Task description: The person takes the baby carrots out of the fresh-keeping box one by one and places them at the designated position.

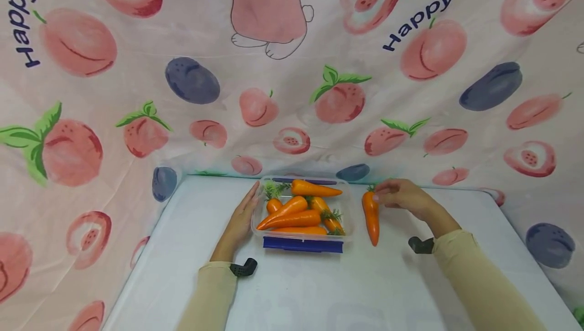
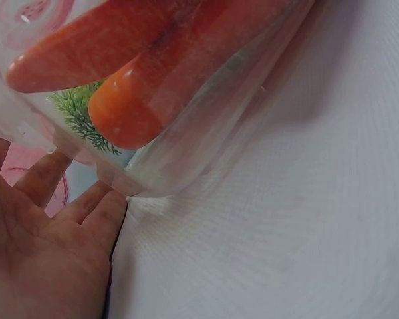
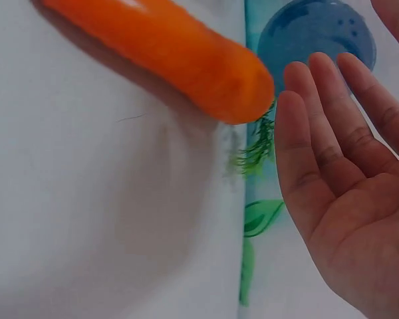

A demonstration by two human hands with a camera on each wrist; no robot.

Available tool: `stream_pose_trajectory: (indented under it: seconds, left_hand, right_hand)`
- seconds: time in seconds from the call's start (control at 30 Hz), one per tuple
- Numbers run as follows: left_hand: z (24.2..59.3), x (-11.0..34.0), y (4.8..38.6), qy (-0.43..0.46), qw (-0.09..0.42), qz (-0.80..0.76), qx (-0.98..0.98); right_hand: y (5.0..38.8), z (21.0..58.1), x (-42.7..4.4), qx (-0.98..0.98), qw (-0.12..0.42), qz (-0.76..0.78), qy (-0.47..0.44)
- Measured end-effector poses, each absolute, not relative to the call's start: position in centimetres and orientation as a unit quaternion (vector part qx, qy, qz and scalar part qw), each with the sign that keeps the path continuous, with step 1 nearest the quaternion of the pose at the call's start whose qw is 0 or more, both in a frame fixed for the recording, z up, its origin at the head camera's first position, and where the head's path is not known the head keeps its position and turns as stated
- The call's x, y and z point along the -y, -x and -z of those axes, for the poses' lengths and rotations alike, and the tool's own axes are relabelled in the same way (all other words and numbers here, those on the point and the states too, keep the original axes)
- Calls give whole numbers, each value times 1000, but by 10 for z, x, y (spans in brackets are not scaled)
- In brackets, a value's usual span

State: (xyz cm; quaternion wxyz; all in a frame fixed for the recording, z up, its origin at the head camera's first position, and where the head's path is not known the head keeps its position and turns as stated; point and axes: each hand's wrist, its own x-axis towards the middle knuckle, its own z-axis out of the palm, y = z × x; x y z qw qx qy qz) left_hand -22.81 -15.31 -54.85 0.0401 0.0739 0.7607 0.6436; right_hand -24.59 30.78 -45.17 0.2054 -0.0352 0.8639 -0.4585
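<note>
A clear plastic container [image 1: 349,219] holds several orange carrots [image 1: 292,205] with green tops. My left hand [image 1: 243,219] rests along its left side with extended fingers; in the left wrist view the fingers of that hand [image 2: 60,232] touch the clear wall [image 2: 179,166]. Right of the container a single carrot [image 1: 371,219] lies on the table, its tip toward me. My right hand [image 1: 401,196] is at that carrot's top end. The right wrist view has the hand [image 3: 352,159] with relaxed fingers beside the carrot [image 3: 186,63], gripping nothing.
The white table [image 1: 292,290] extends in front of the container. A blue latch flap [image 1: 303,245] hangs out at the container's near side. Behind the table's far edge stands a fruit-patterned cloth [image 1: 292,82], which also covers both sides.
</note>
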Motion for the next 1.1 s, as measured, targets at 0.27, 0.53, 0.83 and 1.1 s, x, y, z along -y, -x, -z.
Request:
stream_pose_trajectory:
  seconds: [0.27, 0.53, 0.83, 1.1]
  left_hand:
    - [549, 154, 228, -65, 45, -640, -764]
    - [542, 154, 230, -60, 75, -638, -764]
    - [545, 152, 227, -61, 58, -648, -757]
    - [516, 149, 214, -60, 75, -653, -751]
  right_hand:
    - [249, 436, -294, -882, 181, 431, 58]
    - [256, 418, -271, -886, 179, 417, 90]
    - [263, 408, -241, -878, 197, 421, 110]
    - [272, 400, -219, -868, 210, 423, 151]
